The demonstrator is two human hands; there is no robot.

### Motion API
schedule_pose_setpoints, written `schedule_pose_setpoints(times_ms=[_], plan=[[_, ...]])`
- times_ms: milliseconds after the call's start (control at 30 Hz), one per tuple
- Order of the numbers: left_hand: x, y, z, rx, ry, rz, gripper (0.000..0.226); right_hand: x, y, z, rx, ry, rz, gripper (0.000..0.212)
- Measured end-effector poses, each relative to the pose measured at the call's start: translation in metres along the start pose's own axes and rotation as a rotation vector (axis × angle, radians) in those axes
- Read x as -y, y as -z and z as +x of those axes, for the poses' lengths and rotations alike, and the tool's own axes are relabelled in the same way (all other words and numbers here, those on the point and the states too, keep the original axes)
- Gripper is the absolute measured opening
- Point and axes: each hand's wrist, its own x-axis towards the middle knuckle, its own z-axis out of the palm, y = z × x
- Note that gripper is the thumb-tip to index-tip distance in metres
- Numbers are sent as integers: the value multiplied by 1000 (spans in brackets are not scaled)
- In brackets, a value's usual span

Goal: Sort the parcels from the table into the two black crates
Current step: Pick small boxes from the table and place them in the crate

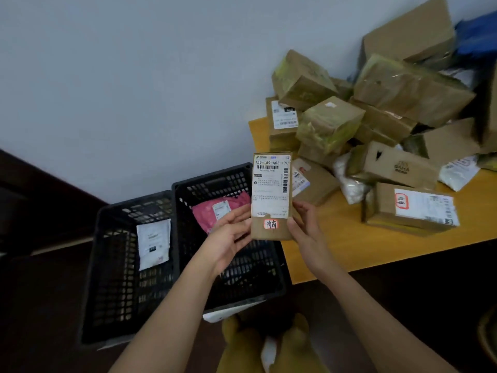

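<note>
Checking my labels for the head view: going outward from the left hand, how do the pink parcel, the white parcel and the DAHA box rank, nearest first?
1. Pink parcel, in the right crate, just behind the left hand.
2. White parcel, in the left crate, farther left.
3. DAHA box, on the table, far right.

A narrow brown box (271, 195) with a white label stands upright above the right crate (185, 211), which holds a pink bag (212, 211). The left crate (107, 238) holds a white bag (153, 243). Brown boxes (376, 117) lie heaped on the bench (349, 246).
</note>
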Motion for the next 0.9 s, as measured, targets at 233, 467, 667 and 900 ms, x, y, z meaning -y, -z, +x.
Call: schedule_pose_setpoints(times_ms=[233, 467, 667, 900], plan=[[0, 68, -13, -32, 22, -52, 43, -11, -67, 15, 102, -62, -175, 30], [1, 172, -15, -75, 98, -95, 41, -25, -168, 25, 144, -123, -329, 29], [3, 309, -13, -127, 168, -75, 37, -72, -299, 25, 203, -226, -336, 53], [55, 439, 0, -292, 372, -57, 45, -152, -419, 37, 318, -520, -464, 66]])
